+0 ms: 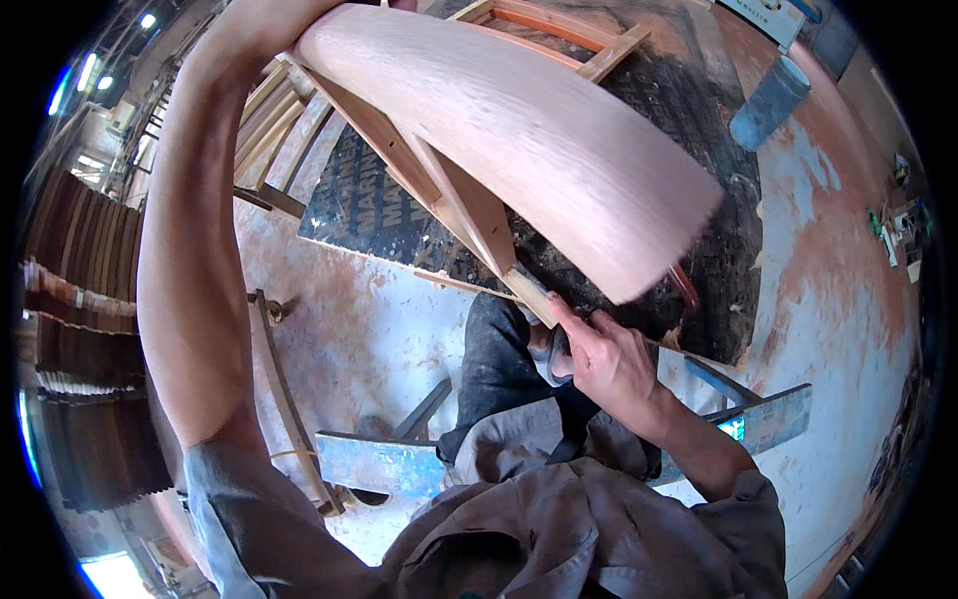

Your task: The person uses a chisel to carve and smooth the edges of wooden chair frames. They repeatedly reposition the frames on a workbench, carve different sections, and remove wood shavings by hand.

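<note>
Wood With a Big Curve, and a Hand at the Near End

The big curved piece of wood (509,130) is in the middle, up in front of the person. It slants from far left to near right. Its smooth pale side faces up. Under it is a slanted wooden brace (464,210), and a thin wooden bar (534,299) sticks out at the near end.

The right hand (614,369) is at the end of that bar. The pointing finger lies out straight and touches it. The other fingers are bent, but I cannot tell if they squeeze the bar, because their tips are hidden. The left arm (195,250) goes up to the far left corner of the curved wood. The left hand is out of sight, so I cannot tell what its fingers do.

To do this part well, I think the person should keep both ends steady. The right fingers should stay flat and gentle, away from sharp edges, so the pale side does not get a scratch or a bump.

A black board (723,290) lies beyond the knees, below the curved wood. Big light letters are printed again and again on its left part. At the far right, a white box (763,15) has small dark letters too. I see no writing on the curved wood.
</note>
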Tool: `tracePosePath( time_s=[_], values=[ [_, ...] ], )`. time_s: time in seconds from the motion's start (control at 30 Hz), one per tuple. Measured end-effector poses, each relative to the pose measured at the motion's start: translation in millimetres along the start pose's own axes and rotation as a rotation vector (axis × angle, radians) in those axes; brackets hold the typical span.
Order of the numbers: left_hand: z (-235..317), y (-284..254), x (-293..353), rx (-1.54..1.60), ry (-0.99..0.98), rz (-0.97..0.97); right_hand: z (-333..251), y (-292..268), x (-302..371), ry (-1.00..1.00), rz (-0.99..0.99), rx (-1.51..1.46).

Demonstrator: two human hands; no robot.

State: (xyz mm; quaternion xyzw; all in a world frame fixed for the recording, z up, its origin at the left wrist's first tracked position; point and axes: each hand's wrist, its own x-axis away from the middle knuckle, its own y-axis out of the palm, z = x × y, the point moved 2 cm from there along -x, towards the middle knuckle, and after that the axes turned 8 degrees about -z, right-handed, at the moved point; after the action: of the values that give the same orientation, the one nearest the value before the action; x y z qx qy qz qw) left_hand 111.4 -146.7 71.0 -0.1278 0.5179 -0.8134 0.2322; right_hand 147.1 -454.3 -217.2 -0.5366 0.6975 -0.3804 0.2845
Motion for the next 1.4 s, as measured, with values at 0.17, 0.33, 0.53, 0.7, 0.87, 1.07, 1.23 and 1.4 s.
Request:
tracePosePath(
  time_s=[0.17,0.33,0.53,0.7,0.87,1.07,1.23,1.4],
  values=[
    [3,0,-5,-0.044,0.038,0.004,7,3,-1,0.125,0.068,-0.798],
    [-3,-1,-8,-0.002,0.092,-0.033,1,-3,15,-0.139,0.232,-0.236],
    [-8,-2,-4,0.026,0.042,0.029,-3,-2,11,-0.059,0.086,-0.066],
    [3,0,9,0.045,0.159,0.003,-5,-9,3,-0.025,0.045,-0.043],
    [6,1,4,-0.012,-0.143,0.111,-5,-4,-2,-0.033,0.030,0.074],
    [-7,0,1,0.063,0.119,0.034,1,-4,4,0.003,0.154,-0.363],
    [-12,-2,3,0.034,0.031,0.070,-6,-3,14,-0.045,0.095,-0.097],
    [1,3,11,-0.004,0.125,0.126,-9,0,4,-0.085,0.099,-0.044]
  ],
)
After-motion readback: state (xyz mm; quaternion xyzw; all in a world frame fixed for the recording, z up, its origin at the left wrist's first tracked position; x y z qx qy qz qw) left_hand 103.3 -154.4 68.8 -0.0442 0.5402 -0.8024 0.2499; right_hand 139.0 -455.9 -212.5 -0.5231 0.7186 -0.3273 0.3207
